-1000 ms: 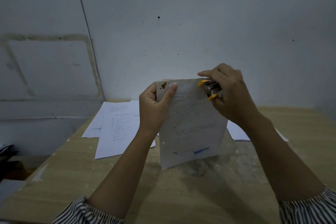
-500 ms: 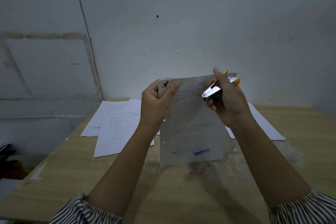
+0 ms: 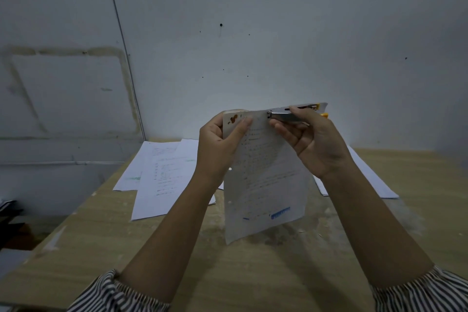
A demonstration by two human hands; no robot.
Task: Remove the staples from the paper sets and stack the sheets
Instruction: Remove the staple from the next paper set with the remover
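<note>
The paper set point(image 3: 263, 175) is held upright above the wooden worktop point(image 3: 253, 273), its lower edge clear of the surface, with printed lines and a blue mark near the bottom facing the camera. The left hand point(image 3: 219, 145) grips the set at its upper left corner, thumb laid across the front of the sheet and fingers curled behind it. The right hand point(image 3: 312, 144) holds a metal staple remover point(image 3: 293, 114) with yellow parts at its far end, fingers wrapped around its body; the tool lies roughly level, and its metal tip meets the top edge of the set near the middle. Whether a staple is caught at the tip cannot be told. Loose sheets point(image 3: 162, 172) lie flat and overlapping on the worktop to the left, behind the left forearm. Another sheet point(image 3: 372, 180) lies flat to the right, partly hidden by the right wrist. Both forearms emerge from striped sleeves point(image 3: 114, 294).
</note>
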